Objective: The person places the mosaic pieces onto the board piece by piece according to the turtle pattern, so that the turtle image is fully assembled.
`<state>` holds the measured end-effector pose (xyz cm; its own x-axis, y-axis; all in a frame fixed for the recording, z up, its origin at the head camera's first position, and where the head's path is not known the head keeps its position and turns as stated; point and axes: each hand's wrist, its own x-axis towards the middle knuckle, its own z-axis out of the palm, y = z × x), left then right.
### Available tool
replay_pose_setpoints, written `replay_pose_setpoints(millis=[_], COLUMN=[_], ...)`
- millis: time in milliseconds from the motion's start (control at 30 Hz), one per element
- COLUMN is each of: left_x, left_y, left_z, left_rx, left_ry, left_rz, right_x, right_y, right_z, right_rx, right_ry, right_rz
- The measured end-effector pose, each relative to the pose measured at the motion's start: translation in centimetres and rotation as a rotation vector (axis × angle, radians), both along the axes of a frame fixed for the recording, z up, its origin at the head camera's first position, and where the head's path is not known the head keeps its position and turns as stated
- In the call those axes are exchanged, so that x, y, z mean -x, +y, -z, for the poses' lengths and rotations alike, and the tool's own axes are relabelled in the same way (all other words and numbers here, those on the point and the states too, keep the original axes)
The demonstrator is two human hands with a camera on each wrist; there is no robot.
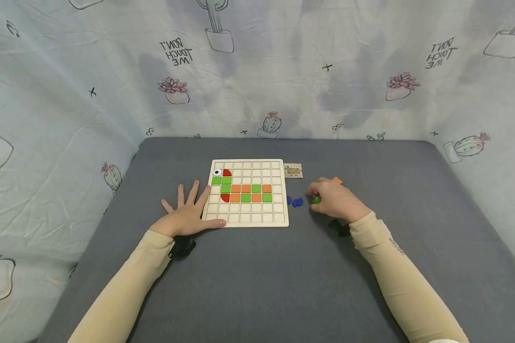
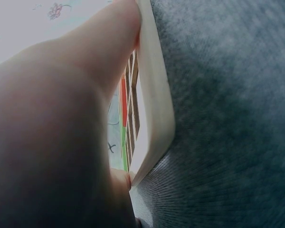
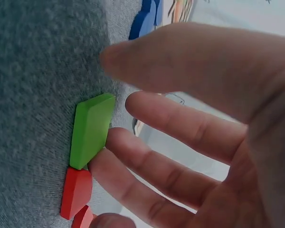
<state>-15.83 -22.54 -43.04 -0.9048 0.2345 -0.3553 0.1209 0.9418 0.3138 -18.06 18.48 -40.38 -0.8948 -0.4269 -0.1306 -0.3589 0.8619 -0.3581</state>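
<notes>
A wooden grid board (image 1: pixel 262 208) lies on the table, bearing a figure of green, orange and red tiles with a white eye tile (image 1: pixel 217 172). My left hand (image 1: pixel 182 216) rests with spread fingers against the board's left side, its thumb along the near edge. To the right of the board, my right hand (image 1: pixel 336 200) is low over a green tile (image 3: pixel 92 130). Its middle and ring fingertips touch the tile's edge, while the thumb stays apart from it. Beside the green tile are red pieces (image 3: pixel 76 192), mostly covered by this hand in the head view.
Blue pieces (image 1: pixel 298 202) lie between the board and my right hand. A small picture card (image 1: pixel 293 170) sits at the board's upper right. An orange piece (image 1: pixel 336 180) shows just beyond the right hand. A patterned curtain (image 1: pixel 283 71) hangs behind the grey table (image 1: pixel 257 286).
</notes>
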Motion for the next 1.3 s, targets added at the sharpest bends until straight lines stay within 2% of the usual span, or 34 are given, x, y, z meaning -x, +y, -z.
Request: replay_pose_setpoints(millis=[300, 900, 1300], left_x=[-0.07, 0.19, 0.22], left_y=[-0.01, -0.22, -0.13], left_z=[0.19, 0.4, 0.09], left_rx=[0.028, -0.006, 0.004], left_ry=[0.012, 0.014, 0.003], left_rz=[0.005, 0.008, 0.015], right_x=[-0.4, -0.17, -0.05], right_y=[-0.1, -0.07, -0.21], right_z=[-0.2, 0.34, 0.67], right_rx=[-0.056, -0.052, 0.06], right_ry=[0.032, 0.095, 0.064], right_rz=[0.022, 0.018, -0.037])
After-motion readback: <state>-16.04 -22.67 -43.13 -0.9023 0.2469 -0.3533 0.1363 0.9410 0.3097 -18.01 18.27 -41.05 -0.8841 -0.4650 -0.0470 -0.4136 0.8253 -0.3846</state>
